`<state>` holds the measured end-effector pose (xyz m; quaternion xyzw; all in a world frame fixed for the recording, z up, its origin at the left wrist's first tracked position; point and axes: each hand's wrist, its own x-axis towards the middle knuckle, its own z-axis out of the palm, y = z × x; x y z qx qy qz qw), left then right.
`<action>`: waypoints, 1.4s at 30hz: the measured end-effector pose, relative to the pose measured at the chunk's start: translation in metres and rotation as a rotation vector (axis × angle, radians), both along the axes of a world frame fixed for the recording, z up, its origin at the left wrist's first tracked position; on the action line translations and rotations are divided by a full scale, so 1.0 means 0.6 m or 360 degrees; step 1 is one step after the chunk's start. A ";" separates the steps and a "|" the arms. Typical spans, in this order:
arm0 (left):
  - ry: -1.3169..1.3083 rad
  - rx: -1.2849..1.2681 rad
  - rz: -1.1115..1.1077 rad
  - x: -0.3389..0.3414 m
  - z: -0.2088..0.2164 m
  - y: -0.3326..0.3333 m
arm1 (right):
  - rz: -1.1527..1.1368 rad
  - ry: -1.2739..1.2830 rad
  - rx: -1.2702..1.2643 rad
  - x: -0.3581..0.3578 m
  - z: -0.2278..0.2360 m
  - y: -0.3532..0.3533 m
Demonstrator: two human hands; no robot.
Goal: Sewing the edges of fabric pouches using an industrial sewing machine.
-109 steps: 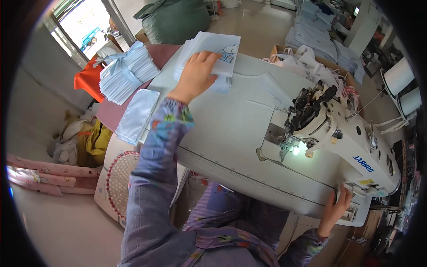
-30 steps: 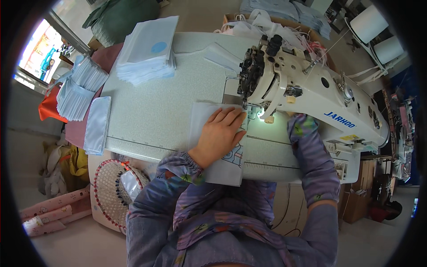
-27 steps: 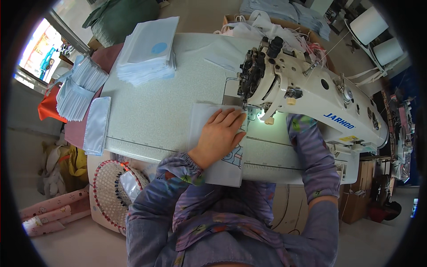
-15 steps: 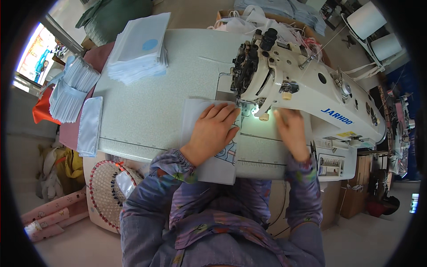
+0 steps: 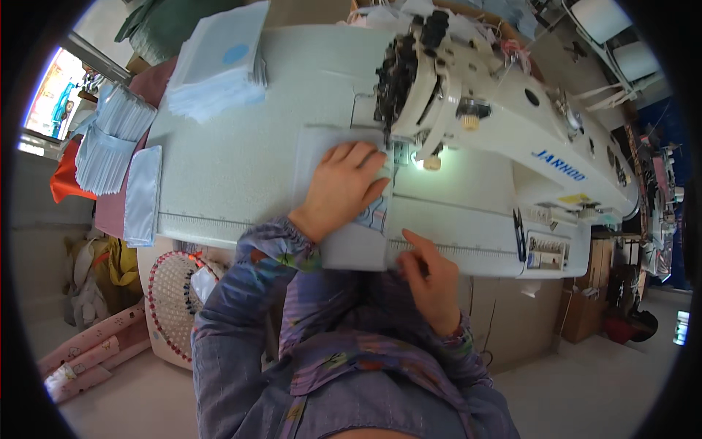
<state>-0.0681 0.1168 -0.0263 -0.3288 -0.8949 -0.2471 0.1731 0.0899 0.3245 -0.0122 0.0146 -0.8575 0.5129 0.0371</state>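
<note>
1 white printed cloth [image 5: 356, 250], centre of frame. 1 left hand [image 5: 336, 192], centre, laid flat on it. 1 right hand [image 5: 435, 284], lower centre, beside its corner, forefinger extended; whether pinching, unclear. 1 sewing machine [image 5: 504, 110], upper right.

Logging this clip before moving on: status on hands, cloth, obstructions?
Left hand palm-down on cloth. Right hand by its lower right corner, contact unclear. Black snips off to the right, clear of cloth.
</note>
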 end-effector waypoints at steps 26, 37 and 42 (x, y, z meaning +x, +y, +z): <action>-0.0107 -0.0094 -0.0253 0.206 0.030 -0.061 | 0.0461 0.0614 0.0683 -0.223 -0.015 0.028; -0.0066 -0.0023 -0.0218 0.116 0.017 -0.055 | 0.0472 0.0623 0.0695 -0.226 -0.008 0.023; -0.0006 -0.0027 -0.0241 0.058 0.014 -0.049 | 0.0468 0.0589 0.0674 -0.225 -0.006 0.025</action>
